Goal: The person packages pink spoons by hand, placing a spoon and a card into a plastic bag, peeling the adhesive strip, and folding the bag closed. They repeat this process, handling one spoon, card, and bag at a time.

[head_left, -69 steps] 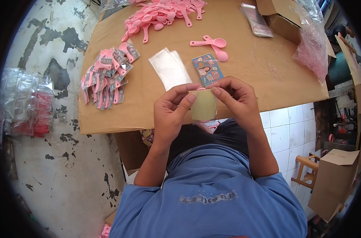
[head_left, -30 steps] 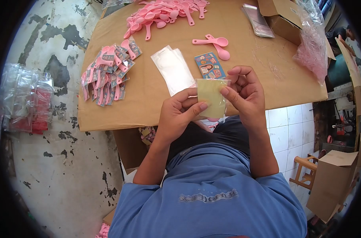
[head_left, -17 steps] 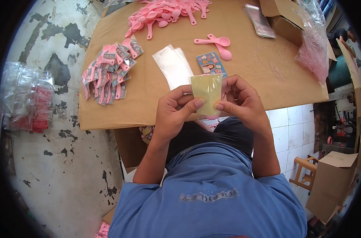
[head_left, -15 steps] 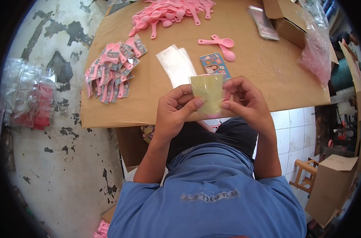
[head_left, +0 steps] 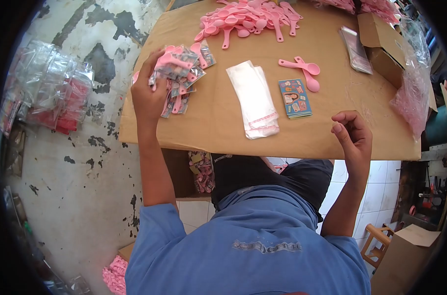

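Observation:
My left hand is at the left side of a pile of bagged pink spoons, fingers stretched over its edge and thumb apart; some fingertips are hidden. My right hand hovers over the table's front right edge, thumb and forefinger pressed together; anything between them is too small to make out. Between the hands lie a stack of clear plastic bags and a stack of blue printed cards. Just behind the cards, two loose pink spoons lie crossed.
A large heap of pink spoons covers the table's far side. At the back right are a bundle of plastic sleeves, an open cardboard box and a pink-tinted plastic bag. Clear packaging is at the far left.
My left hand has moved away to the bagged spoon pile. The yellowish-backed packet both hands held is no longer between them. My right hand has shifted right, and the view has turned slightly.

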`<state>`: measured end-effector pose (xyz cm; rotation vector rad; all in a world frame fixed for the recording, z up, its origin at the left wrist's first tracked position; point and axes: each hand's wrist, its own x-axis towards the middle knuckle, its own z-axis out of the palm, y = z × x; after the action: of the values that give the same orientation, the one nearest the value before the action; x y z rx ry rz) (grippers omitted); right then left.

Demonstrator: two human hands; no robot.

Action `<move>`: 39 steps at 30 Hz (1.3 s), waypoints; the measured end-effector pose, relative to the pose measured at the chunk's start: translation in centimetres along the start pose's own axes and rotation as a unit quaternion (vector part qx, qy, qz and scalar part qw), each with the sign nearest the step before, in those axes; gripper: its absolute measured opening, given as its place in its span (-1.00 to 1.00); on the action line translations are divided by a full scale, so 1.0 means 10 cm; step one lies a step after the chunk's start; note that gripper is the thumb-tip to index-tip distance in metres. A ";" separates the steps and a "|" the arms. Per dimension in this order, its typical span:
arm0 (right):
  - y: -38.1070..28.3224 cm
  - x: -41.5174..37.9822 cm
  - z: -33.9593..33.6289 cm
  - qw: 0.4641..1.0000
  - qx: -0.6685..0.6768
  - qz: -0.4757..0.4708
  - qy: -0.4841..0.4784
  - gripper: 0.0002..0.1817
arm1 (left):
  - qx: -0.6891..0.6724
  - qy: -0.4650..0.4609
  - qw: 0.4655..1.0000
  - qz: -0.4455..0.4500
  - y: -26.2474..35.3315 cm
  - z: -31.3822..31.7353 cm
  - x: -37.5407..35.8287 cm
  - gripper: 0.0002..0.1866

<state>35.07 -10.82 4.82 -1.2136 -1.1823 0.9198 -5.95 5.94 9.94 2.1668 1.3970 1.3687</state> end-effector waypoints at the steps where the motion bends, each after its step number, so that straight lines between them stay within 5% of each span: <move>1: -0.06 0.02 -0.06 1.000 -0.014 0.002 -0.007 -0.80 | -0.025 0.004 1.000 0.001 -0.07 0.03 -0.05 -0.60; 6: -0.22 0.29 -0.47 0.974 0.146 -0.110 -0.136 -0.62 | -0.141 0.042 0.989 0.009 -0.01 0.34 -0.37 -0.64; 9: -0.34 0.67 -0.57 0.998 -0.003 -0.051 -0.040 -0.59 | -0.170 0.022 0.981 -0.090 0.20 0.53 -0.56 -0.73; 11: -0.35 0.70 -0.57 0.979 -0.150 -0.112 0.084 -0.61 | -0.082 -0.050 0.985 -0.144 0.23 0.66 -0.66 -0.74; 13: -0.29 0.75 -0.54 0.920 -0.289 -0.172 0.202 -0.63 | 0.008 -0.142 0.968 -0.207 0.39 0.82 -0.69 -0.67; 15: -0.20 0.76 -0.48 0.829 -0.415 -0.223 0.301 -0.65 | 0.053 -0.132 0.978 -0.153 0.37 0.98 -0.75 -0.61; 18: -0.12 0.64 -0.33 0.875 -0.372 -0.222 0.217 -0.66 | 0.110 -0.125 0.981 -0.099 0.43 1.08 -0.77 -0.58; 21: -0.03 0.55 -0.20 0.922 -0.360 -0.051 0.135 -0.68 | 0.145 -0.113 0.981 -0.058 0.43 1.13 -0.78 -0.61; 24: 0.18 0.53 -0.03 0.901 -0.415 -0.056 0.111 -0.68 | 0.124 -0.111 0.985 -0.040 0.34 1.15 -0.79 -0.67; 27: 0.43 0.55 0.09 0.861 -0.460 -0.200 0.082 -0.68 | 0.084 -0.113 0.989 -0.046 0.22 1.14 -0.81 -0.73; 39: 0.58 0.44 0.23 0.815 -0.549 -0.165 0.085 -0.62 | 0.046 -0.097 0.993 -0.053 0.18 1.02 -0.80 -0.65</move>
<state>34.08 -5.22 -0.26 -1.8295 -1.7681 -0.2551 2.32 1.42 0.81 2.1797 1.5025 1.0463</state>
